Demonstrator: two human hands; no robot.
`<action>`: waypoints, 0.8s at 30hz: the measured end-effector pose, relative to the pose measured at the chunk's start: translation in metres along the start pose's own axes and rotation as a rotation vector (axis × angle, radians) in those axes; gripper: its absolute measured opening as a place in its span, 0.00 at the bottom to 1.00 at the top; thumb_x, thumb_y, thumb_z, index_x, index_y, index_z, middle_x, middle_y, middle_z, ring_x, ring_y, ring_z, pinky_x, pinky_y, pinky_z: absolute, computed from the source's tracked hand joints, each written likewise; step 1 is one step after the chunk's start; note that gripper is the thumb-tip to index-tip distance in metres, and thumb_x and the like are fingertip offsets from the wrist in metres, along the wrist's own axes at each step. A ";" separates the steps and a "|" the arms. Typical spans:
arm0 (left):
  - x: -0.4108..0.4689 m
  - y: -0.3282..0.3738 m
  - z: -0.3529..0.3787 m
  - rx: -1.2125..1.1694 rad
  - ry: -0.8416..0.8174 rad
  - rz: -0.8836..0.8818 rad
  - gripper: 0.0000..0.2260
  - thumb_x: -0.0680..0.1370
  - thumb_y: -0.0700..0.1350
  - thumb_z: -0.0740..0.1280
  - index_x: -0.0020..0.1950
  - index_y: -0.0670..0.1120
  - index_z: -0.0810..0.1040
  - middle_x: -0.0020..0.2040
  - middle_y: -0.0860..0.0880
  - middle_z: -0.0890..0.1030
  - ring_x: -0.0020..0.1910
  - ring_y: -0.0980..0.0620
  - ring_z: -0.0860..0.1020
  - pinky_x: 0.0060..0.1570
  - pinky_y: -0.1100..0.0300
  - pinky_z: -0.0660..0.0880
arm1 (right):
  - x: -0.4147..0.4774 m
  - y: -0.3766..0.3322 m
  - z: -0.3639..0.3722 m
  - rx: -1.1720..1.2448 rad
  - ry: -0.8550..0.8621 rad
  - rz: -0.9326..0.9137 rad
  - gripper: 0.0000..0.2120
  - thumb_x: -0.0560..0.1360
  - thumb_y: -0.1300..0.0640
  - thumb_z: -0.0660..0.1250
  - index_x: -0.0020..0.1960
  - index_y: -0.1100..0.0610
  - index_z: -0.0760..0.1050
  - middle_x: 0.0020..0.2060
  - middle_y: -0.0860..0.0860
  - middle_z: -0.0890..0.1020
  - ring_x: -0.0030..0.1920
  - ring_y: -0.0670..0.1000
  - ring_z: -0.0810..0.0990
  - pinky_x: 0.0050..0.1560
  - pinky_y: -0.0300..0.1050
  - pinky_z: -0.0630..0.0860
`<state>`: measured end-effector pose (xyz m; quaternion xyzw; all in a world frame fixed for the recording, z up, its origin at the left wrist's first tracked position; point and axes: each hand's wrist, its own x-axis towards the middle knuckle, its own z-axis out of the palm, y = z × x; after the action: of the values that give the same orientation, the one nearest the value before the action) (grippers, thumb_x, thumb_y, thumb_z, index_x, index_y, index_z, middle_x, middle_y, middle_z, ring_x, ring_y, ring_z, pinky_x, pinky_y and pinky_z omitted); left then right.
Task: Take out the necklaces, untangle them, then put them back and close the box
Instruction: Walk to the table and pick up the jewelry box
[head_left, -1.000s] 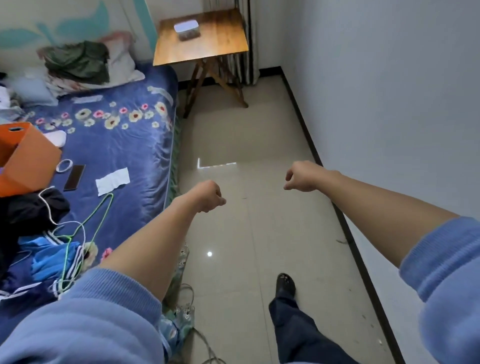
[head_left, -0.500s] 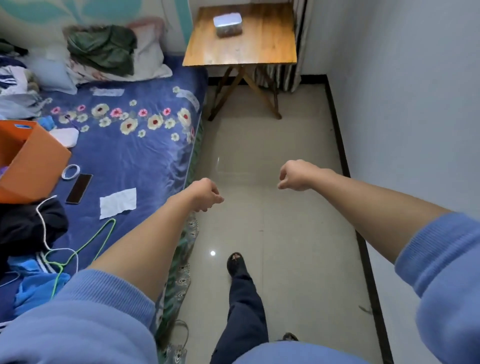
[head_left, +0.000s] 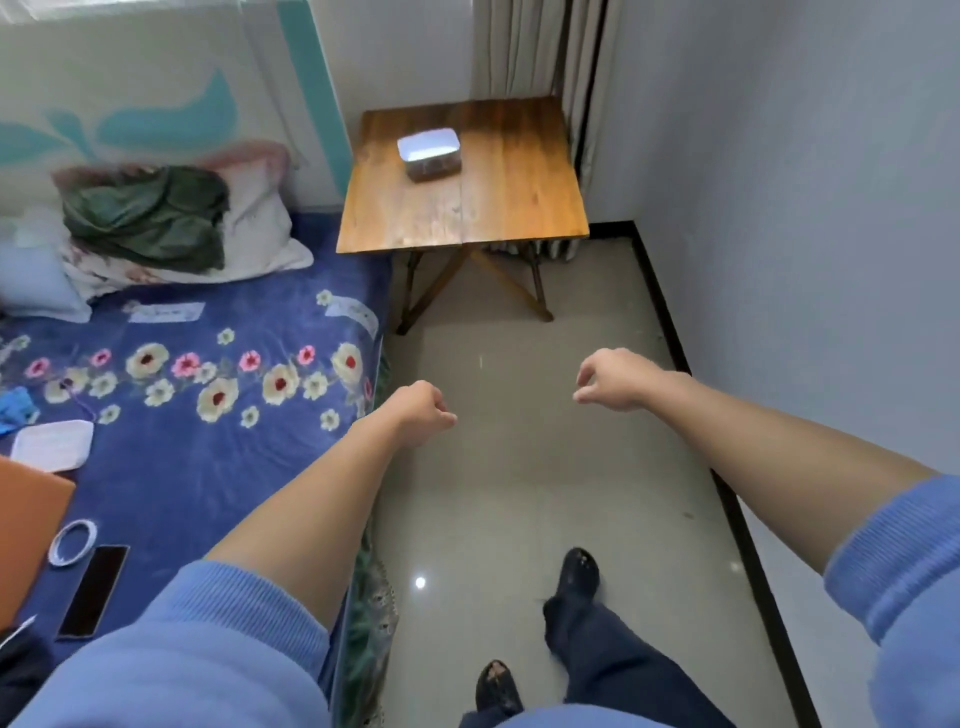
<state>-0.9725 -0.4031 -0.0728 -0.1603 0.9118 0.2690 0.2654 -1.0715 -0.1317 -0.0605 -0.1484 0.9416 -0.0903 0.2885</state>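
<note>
A small box (head_left: 430, 154) with a pale lid stands closed on a wooden folding table (head_left: 498, 208) at the far end of the room. No necklaces show. My left hand (head_left: 422, 410) hangs in the air above the floor beside the bed edge, curled into a loose fist with nothing in it. My right hand (head_left: 615, 379) is held out at the same height, fingers bent and slightly apart, holding nothing. Both hands are well short of the table.
A bed (head_left: 208, 415) with a blue flowered cover fills the left, with pillows, an orange box (head_left: 26, 535), a phone (head_left: 93, 590) and a tape ring (head_left: 72, 540) on it. A grey wall (head_left: 805, 208) runs along the right. Tiled floor (head_left: 519, 493) leads to the table. My legs and dark shoes are below.
I have walked forward along the bed, so the table and box are nearer and larger. My right hand's fingers have loosened from a fist. Both arms stay stretched forward.
</note>
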 end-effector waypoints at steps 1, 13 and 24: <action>0.019 0.006 -0.010 0.004 -0.005 -0.004 0.10 0.76 0.51 0.68 0.49 0.44 0.80 0.44 0.44 0.83 0.39 0.47 0.82 0.41 0.57 0.80 | 0.020 0.002 -0.011 -0.005 -0.008 0.006 0.14 0.72 0.45 0.69 0.55 0.49 0.80 0.55 0.52 0.82 0.54 0.55 0.80 0.53 0.48 0.77; 0.212 0.050 -0.137 -0.079 0.082 -0.083 0.11 0.78 0.52 0.66 0.54 0.46 0.79 0.48 0.47 0.82 0.47 0.48 0.82 0.50 0.54 0.80 | 0.265 -0.012 -0.144 0.003 -0.091 -0.069 0.14 0.73 0.47 0.68 0.56 0.51 0.80 0.54 0.52 0.82 0.51 0.54 0.81 0.49 0.46 0.78; 0.366 0.028 -0.250 -0.181 0.034 -0.154 0.11 0.78 0.52 0.66 0.53 0.46 0.78 0.44 0.46 0.83 0.43 0.47 0.84 0.46 0.52 0.83 | 0.442 -0.074 -0.221 -0.026 -0.096 -0.107 0.14 0.74 0.48 0.69 0.56 0.54 0.79 0.52 0.53 0.81 0.48 0.54 0.80 0.43 0.45 0.76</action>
<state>-1.3799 -0.5790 -0.0914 -0.2579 0.8732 0.3263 0.2541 -1.5298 -0.3291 -0.0899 -0.2064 0.9185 -0.0859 0.3261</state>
